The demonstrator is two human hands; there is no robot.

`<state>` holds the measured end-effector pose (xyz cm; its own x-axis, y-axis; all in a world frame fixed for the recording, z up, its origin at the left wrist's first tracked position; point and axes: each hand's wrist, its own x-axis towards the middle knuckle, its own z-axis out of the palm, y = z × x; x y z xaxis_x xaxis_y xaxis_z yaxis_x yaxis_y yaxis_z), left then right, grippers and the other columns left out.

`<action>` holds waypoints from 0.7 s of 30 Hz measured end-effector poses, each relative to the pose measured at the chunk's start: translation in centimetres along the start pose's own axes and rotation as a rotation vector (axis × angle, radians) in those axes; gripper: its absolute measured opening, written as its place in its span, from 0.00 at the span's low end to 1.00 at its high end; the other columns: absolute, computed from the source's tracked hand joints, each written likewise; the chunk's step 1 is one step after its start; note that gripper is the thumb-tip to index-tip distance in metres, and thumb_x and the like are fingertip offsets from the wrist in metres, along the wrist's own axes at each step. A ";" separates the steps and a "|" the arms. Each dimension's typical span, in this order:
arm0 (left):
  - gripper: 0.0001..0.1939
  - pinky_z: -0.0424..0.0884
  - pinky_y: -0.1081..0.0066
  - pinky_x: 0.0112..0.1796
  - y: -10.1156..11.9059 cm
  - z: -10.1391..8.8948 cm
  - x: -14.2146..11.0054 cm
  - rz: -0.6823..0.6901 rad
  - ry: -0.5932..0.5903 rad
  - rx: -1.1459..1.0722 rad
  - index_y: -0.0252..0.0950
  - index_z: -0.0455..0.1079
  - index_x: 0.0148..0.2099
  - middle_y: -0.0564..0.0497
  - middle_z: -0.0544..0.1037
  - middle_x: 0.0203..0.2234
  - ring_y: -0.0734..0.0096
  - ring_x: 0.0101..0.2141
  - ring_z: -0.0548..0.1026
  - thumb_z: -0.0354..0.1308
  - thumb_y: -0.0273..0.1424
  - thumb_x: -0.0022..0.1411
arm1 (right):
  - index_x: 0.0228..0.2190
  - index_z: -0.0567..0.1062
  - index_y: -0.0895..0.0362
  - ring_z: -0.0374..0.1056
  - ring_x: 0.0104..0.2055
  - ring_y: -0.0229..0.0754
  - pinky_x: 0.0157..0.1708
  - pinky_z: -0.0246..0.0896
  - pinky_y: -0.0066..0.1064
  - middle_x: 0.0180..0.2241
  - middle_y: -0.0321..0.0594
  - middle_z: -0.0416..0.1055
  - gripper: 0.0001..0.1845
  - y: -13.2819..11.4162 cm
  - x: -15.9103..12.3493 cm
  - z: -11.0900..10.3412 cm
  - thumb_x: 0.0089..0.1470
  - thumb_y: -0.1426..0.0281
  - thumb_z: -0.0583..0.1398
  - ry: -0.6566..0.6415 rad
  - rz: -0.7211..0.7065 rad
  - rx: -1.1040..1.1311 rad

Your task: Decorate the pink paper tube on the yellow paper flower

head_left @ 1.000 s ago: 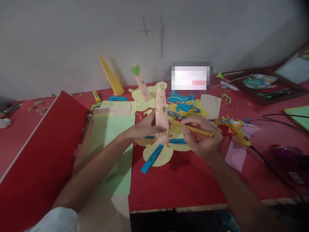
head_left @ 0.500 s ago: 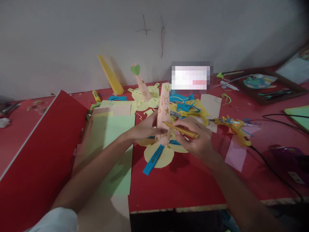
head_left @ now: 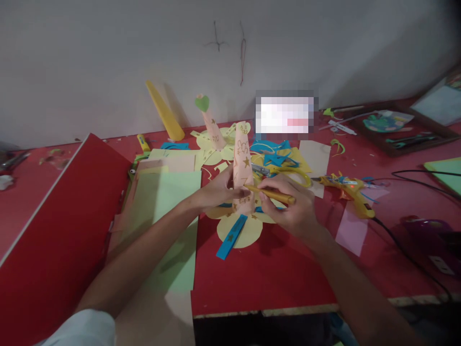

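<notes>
A pink paper cone [head_left: 242, 163] with gold stars and doodles stands upright on a yellow flower-shaped paper base [head_left: 240, 229] that carries blue strips [head_left: 231, 236]. My left hand [head_left: 218, 191] wraps around the cone's lower left side and steadies it. My right hand [head_left: 290, 207] pinches a gold marker pen [head_left: 271, 193], and the pen's tip touches the cone's right side near the middle.
A second pink cone with a green heart [head_left: 209, 122] stands behind. A yellow glue gun [head_left: 347, 188] with its black cord [head_left: 406, 250] lies right. Pale green and peach paper sheets [head_left: 169, 202] lie left beside a red board [head_left: 61, 230]. Yellow scissors [head_left: 284, 171] and blue scraps sit behind.
My right hand has moved left with the pen, from beside the cone's base until the tip meets the cone. The cone and its base shifted slightly.
</notes>
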<state>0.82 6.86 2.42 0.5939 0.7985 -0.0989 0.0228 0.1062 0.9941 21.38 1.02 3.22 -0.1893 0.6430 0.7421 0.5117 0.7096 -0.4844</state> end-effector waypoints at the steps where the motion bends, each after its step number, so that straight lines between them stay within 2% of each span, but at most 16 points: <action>1: 0.39 0.74 0.56 0.52 0.0 0.0 0.0 -0.006 0.003 -0.006 0.36 0.62 0.65 0.39 0.74 0.58 0.49 0.56 0.75 0.71 0.28 0.53 | 0.41 0.76 0.50 0.76 0.34 0.41 0.37 0.72 0.34 0.33 0.35 0.79 0.08 0.0 0.0 0.0 0.61 0.73 0.61 0.000 -0.003 -0.002; 9: 0.40 0.75 0.53 0.53 0.5 0.5 -0.1 -0.037 -0.001 -0.012 0.36 0.62 0.67 0.38 0.74 0.58 0.46 0.57 0.75 0.70 0.27 0.53 | 0.42 0.75 0.50 0.77 0.37 0.43 0.40 0.72 0.34 0.36 0.37 0.80 0.08 0.1 0.0 -0.2 0.61 0.73 0.62 0.025 0.013 -0.072; 16: 0.41 0.75 0.52 0.53 0.8 0.5 -0.1 -0.011 0.008 -0.010 0.36 0.63 0.66 0.38 0.75 0.58 0.46 0.56 0.75 0.72 0.29 0.52 | 0.37 0.74 0.51 0.75 0.33 0.41 0.35 0.72 0.34 0.31 0.35 0.77 0.05 0.1 0.0 -0.3 0.60 0.73 0.61 0.016 0.018 -0.051; 21: 0.39 0.75 0.55 0.52 0.6 0.7 -0.1 -0.017 -0.013 -0.011 0.36 0.64 0.65 0.38 0.75 0.57 0.48 0.55 0.76 0.71 0.29 0.53 | 0.42 0.75 0.52 0.76 0.34 0.42 0.37 0.73 0.35 0.33 0.37 0.78 0.06 0.2 0.1 0.0 0.62 0.72 0.61 0.022 -0.020 -0.029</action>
<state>1.33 6.50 3.09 0.6036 0.7890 -0.1147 0.0242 0.1257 0.9918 21.53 1.23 3.20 -0.1811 0.6224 0.7615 0.5320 0.7132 -0.4564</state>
